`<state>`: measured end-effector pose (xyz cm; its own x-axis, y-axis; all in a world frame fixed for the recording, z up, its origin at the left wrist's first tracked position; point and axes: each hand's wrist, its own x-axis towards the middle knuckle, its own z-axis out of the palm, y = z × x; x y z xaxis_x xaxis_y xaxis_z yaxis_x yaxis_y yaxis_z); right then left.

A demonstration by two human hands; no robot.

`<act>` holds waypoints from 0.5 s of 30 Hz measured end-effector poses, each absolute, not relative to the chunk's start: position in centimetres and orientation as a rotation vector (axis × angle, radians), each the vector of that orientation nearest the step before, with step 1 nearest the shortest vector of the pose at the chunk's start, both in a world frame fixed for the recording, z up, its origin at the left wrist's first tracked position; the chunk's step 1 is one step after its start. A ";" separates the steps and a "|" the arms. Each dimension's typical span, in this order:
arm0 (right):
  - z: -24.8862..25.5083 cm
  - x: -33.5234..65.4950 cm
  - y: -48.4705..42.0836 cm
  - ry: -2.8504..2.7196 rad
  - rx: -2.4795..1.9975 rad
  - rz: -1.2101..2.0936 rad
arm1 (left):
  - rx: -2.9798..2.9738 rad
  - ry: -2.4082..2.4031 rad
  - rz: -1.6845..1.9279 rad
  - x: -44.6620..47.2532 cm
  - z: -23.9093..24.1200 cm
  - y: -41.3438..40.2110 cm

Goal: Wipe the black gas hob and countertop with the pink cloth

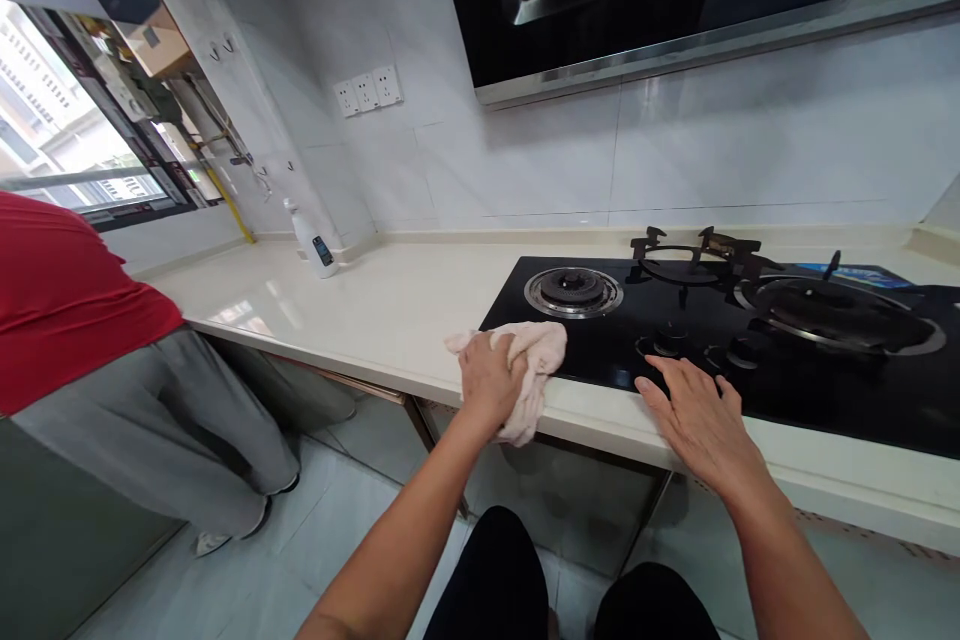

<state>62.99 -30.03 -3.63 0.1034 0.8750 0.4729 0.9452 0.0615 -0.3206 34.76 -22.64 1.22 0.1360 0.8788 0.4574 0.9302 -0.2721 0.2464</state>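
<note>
1. Left edge of the frame: co-worker's red top (67,310) and grey trousers (157,430), standing at the counter's end, back to the view.
2. Upper left: window (75,110) with a view of buildings.
3. Back of the white stone counter (390,305), left of centre: white spray bottle (313,242), upright against the wall, below a triple wall socket (367,92).
4. Lower centre: left hand (489,382), fingers closed over a crumpled pale pink cloth (534,370). Cloth on the counter's front edge at the hob's front left corner, touching the glass; long axis roughly front to back, lower end hanging over the edge.
5. Centre: black glass gas hob (840,410); left burner (574,290) bare, its pan support off. Two iron pan supports (694,255) at the back, right of it. State of the glass: cannot tell.
6. Lower right: right hand (697,422), open, not holding anything, fingers spread on the counter edge and glass, just before the control knobs (669,340).
7. Far right: right burner (832,315), uncovered.
</note>
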 end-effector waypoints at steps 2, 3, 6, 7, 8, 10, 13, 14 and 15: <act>-3.5 63.0 -30.1 -1.772 -1.804 -0.149 | -2.390 -1.717 -0.848 37.2 0.8 -24.2; -3.5 63.0 -30.1 -1.768 -1.787 -0.146 | -2.449 -1.644 -0.870 38.4 0.6 -25.0; -3.4 63.1 -30.2 -1.744 -1.722 -0.127 | -2.580 -1.481 -0.924 41.8 0.0 -26.9; -3.4 63.1 -30.2 -1.732 -1.704 -0.114 | -2.620 -1.441 -0.934 42.7 -0.1 -27.3; -3.4 63.2 -30.2 -1.715 -1.689 -0.102 | -2.666 -1.396 -0.945 43.4 -0.2 -27.6; -3.2 63.4 -30.2 -1.679 -1.652 -0.068 | -2.775 -1.285 -0.972 44.3 -0.3 -28.0; -2.7 63.9 -30.6 -1.571 -1.507 -0.012 | -2.976 -1.111 -1.067 43.8 0.0 -27.9; -2.5 64.0 -30.8 -1.520 -1.451 -0.008 | -3.034 -1.067 -1.127 43.2 0.1 -27.7; -2.3 63.9 -31.1 -1.464 -1.410 -0.015 | -3.072 -1.034 -1.203 42.3 0.2 -27.5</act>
<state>63.87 -31.10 -2.29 0.2502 0.7156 0.6521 0.7289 0.3041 -0.6133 42.28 -27.47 0.20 0.5894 0.6263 0.5103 0.4103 -0.7762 0.4787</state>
